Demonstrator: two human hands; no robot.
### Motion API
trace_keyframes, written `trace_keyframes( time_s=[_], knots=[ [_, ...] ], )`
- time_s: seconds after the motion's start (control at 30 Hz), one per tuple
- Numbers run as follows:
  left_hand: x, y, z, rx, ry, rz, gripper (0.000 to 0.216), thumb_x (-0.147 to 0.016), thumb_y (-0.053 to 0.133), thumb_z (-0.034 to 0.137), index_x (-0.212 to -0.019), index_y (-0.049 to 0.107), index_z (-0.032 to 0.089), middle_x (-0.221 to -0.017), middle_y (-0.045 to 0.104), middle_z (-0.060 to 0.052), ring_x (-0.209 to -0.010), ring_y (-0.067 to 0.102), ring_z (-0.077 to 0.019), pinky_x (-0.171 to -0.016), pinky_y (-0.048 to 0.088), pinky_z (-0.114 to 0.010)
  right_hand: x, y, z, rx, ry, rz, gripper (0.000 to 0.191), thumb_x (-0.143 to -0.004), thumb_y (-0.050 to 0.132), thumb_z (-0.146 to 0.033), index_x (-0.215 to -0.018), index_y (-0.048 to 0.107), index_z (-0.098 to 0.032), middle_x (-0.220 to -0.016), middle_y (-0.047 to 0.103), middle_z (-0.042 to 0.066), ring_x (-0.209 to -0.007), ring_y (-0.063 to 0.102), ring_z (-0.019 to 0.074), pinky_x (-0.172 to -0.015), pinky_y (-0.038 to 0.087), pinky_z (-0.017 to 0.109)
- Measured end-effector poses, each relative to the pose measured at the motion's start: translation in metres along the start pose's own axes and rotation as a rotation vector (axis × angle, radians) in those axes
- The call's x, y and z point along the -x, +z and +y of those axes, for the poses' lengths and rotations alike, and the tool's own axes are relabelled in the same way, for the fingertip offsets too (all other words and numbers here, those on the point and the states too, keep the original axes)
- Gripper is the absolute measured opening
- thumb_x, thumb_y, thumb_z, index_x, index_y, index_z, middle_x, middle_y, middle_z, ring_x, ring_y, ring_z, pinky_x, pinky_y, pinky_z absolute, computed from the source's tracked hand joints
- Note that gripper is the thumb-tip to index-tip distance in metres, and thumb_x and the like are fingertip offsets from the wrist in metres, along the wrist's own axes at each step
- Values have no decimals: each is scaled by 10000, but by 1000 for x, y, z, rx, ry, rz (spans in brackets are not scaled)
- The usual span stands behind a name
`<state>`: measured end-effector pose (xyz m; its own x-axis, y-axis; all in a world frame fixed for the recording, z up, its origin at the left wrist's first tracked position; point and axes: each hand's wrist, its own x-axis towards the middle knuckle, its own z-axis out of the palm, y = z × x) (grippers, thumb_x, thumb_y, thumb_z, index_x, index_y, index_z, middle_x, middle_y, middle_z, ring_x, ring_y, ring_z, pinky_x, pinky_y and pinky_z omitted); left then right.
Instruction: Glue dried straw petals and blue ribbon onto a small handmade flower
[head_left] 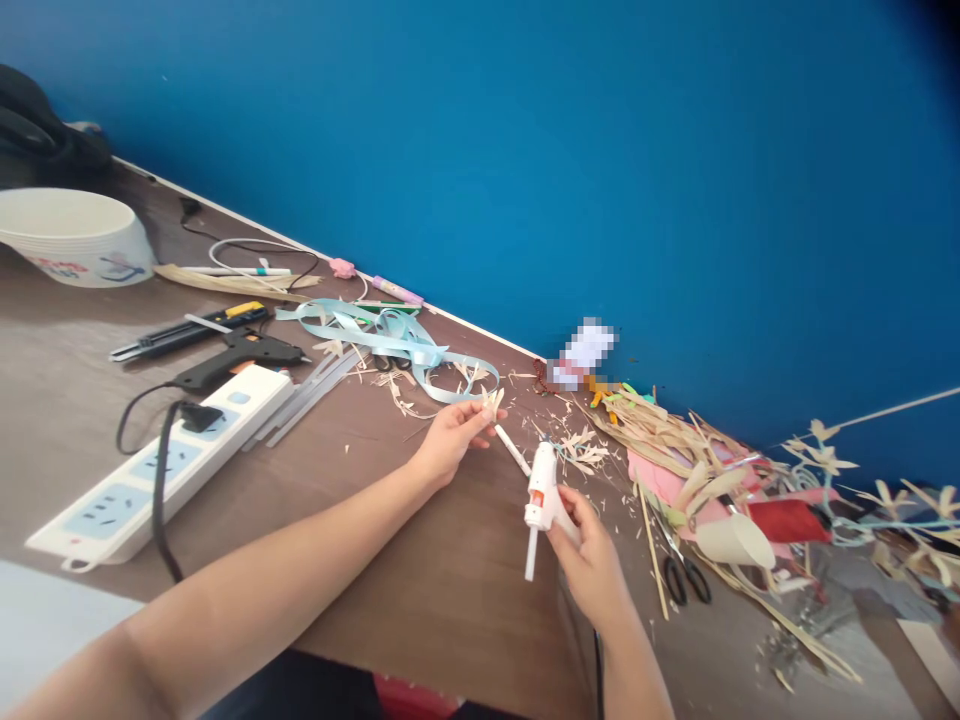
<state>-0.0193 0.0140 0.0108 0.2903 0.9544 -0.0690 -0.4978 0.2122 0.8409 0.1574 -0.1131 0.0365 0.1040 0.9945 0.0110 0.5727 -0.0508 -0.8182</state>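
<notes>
My left hand (454,440) is closed, pinching a small pale straw-like flower (493,402) between thumb and fingertips. In my right hand (589,550) is a white hot glue gun (541,490), held by its handle with a clear glue stick poking out of its back end. The gun's nose points away from me, toward the wall, to the right of the flower and apart from it. A white pen-like stick (513,450) lies between the two hands. Beyond the gun, more pale petals (581,452) and scraps are scattered on the brown table (420,590).
At left are a white power strip (165,465), a black glue gun (240,357), a utility knife (191,332) and white bowls (75,235). Light blue ribbon (390,335) lies near the blue wall. Scissors (684,578) and dried husk strips (667,440) are at right.
</notes>
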Motion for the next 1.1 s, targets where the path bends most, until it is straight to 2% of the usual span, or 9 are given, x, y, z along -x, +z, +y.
trace_keyframes(
  time_s=[0.07,0.17,0.27,0.4,0.5,0.8,1.1],
  knots=[
    [-1,-1,0,4,-38,-28,263,-661,651,359,-742,589,117,-870,646,-71,-583,508,-60,-496,412,-160,1,-1,0,-72,0,53,400,-757,552,-298,-1131,455,-195,-1033,592,83,-922,566,207,-786,451,312],
    [1,0,-2,-10,-117,-100,271,-651,657,365,-727,591,113,-835,642,-72,-570,500,-60,-480,406,-161,1,0,-4,-138,15,108,410,-707,621,-313,-1067,461,-197,-855,599,40,-723,565,164,-655,461,269],
    [3,3,-2,-43,-161,-141,262,-649,662,354,-716,587,112,-809,639,-72,-561,492,-57,-470,402,-159,-1,2,-11,-128,-41,113,298,-716,612,-349,-942,500,-190,-712,539,-3,-597,492,127,-557,417,236],
    [4,5,-1,-57,-182,-165,267,-646,666,354,-700,581,106,-763,633,-65,-543,487,-55,-459,399,-161,-3,4,-21,-56,-136,61,187,-790,514,-373,-775,494,-188,-618,460,-27,-555,422,115,-536,365,234],
    [4,4,-1,-49,-175,-183,266,-647,664,354,-693,580,105,-734,625,-57,-538,490,-58,-455,400,-162,-4,5,-25,-17,-145,67,202,-805,484,-382,-748,491,-188,-605,460,-24,-552,424,120,-532,361,236],
    [3,3,-3,-31,-155,-211,260,-658,656,356,-686,591,106,-716,613,-45,-534,491,-53,-457,405,-155,-6,10,-23,29,-129,88,224,-784,514,-379,-876,530,-176,-648,516,-5,-556,463,129,-523,406,232],
    [4,2,-4,-15,-161,-228,250,-661,656,348,-688,606,104,-710,603,-40,-550,490,-57,-463,416,-158,-6,8,-22,54,-118,88,250,-770,529,-384,-903,546,-174,-666,548,3,-577,496,140,-539,429,234]
  ],
)
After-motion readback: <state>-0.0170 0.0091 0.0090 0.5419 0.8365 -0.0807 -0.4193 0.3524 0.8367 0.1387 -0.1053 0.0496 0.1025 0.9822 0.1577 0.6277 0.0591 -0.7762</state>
